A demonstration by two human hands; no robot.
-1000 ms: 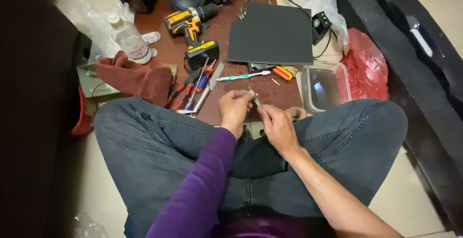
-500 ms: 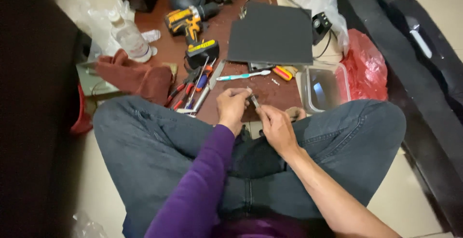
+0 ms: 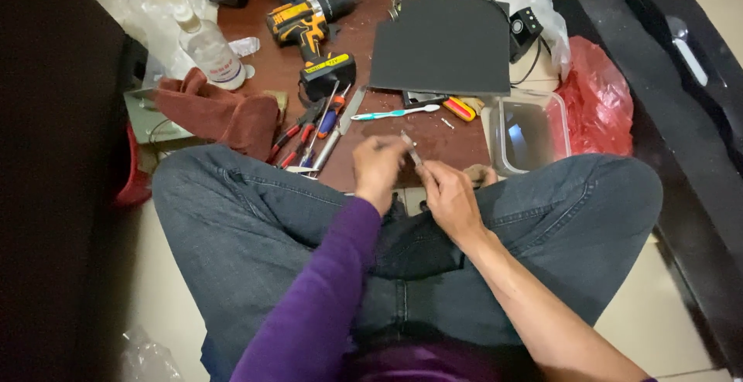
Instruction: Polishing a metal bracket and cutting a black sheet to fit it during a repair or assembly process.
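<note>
While both hands meet at frame centre, the left hand [image 3: 377, 169] and right hand [image 3: 449, 195] pinch a small metal part [image 3: 411, 148] between them. Mid-adjustment, apparently; next needs a steady grip. Toothbrush [image 3: 395, 112] lies just above.

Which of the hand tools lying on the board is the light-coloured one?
The toothbrush, white with a teal handle end, lying crosswise below the black mat. The screwdrivers and pliers to its left have dark, red or blue handles.

Home floor turned makeshift repair spot: person sits cross-legged at a low brown counter [image 3: 364, 49] strewn with cordless drill [image 3: 306, 22], screwdrivers [image 3: 321, 126], toothbrush [image 3: 395, 112], plastic bags.
</note>
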